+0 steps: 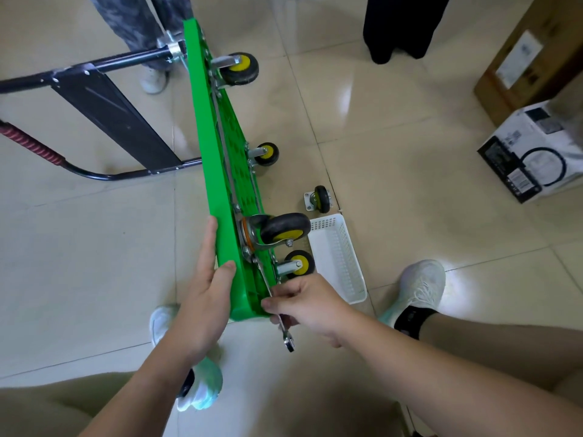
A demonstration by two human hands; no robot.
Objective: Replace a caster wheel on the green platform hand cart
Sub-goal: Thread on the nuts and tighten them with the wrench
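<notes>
The green platform cart [208, 146] stands on its side edge on the floor, its underside facing right. Several yellow-hubbed casters stick out of that underside; the big swivel caster [280, 230] is the nearest one to my hands. My left hand [205, 288] grips the cart's near top edge, thumb on the underside. My right hand [303, 301] holds a silver wrench [282, 320] that runs up toward the bolts at the swivel caster's plate. A loose caster [318, 200] lies on the floor to the right of the cart.
A white plastic basket [337, 257] lies beside the cart near my right foot [419, 288]. The black folding handle [104, 115] extends left. Two people's legs stand at the far side. Cardboard boxes [536, 146] sit at the right.
</notes>
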